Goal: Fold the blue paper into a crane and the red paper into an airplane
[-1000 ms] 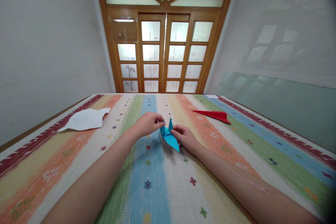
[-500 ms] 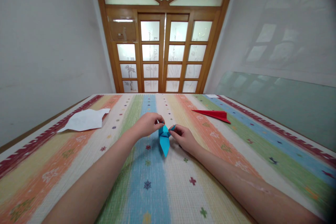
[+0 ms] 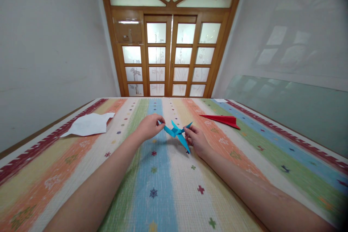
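Note:
A blue folded paper crane (image 3: 176, 131) is held between my two hands, just above the striped tablecloth (image 3: 152, 210). My left hand (image 3: 150, 126) pinches one pointed end of it between thumb and fingers. On the other side, my right hand (image 3: 196, 139) grips the opposite narrow point. One wing slants down toward me beside my right fingers, and a shorter flap points away. The fingertips partly cover both held ends.
A red paper plane (image 3: 223, 120) lies on the right half of the table. To the left rests a creased white sheet of paper (image 3: 88, 124). A small white paper (image 3: 220, 100) sits at the far edge, before wooden glazed doors (image 3: 170, 54).
The crane has turned, its near wing swinging to the right, and its ends are now spread apart. My right hand has shifted right and my left hand slightly left.

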`<action>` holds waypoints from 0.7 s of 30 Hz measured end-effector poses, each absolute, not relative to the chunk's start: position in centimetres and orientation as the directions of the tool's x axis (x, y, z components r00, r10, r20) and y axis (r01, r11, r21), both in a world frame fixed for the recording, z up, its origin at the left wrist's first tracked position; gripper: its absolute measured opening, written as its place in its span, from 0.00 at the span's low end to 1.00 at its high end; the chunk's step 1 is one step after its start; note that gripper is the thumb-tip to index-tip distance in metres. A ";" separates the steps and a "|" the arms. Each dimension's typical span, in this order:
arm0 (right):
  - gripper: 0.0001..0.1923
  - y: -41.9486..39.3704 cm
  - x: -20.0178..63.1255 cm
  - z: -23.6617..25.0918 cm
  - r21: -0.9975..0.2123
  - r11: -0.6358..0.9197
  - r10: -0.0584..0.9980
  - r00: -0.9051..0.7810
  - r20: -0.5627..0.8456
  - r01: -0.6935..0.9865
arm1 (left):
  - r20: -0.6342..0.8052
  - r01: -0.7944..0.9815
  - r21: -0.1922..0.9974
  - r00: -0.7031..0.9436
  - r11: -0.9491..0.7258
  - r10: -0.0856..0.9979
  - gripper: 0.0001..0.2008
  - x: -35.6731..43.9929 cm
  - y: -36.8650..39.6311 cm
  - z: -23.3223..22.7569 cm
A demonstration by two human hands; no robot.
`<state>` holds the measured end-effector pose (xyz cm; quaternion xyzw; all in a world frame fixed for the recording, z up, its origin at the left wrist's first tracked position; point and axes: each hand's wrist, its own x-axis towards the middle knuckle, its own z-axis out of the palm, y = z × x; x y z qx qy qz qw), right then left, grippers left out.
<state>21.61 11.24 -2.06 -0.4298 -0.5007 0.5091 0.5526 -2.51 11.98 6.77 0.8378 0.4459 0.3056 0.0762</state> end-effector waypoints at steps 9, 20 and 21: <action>0.15 11.6 22.0 -1.7 -0.949 0.034 0.999 0.001 0.035 -0.315 | 0.397 0.769 0.362 0.384 -0.527 0.833 0.08 -2.8 12.6 6.3; 0.14 11.7 22.2 -1.5 -0.926 0.026 1.000 0.007 0.025 -0.378 | 0.364 0.778 0.380 0.371 -0.500 0.854 0.08 -3.1 12.6 6.3; 0.14 11.7 22.2 -1.5 -0.928 0.028 1.000 0.009 0.027 -0.371 | 0.367 0.778 0.381 0.369 -0.500 0.854 0.08 -3.1 12.6 6.3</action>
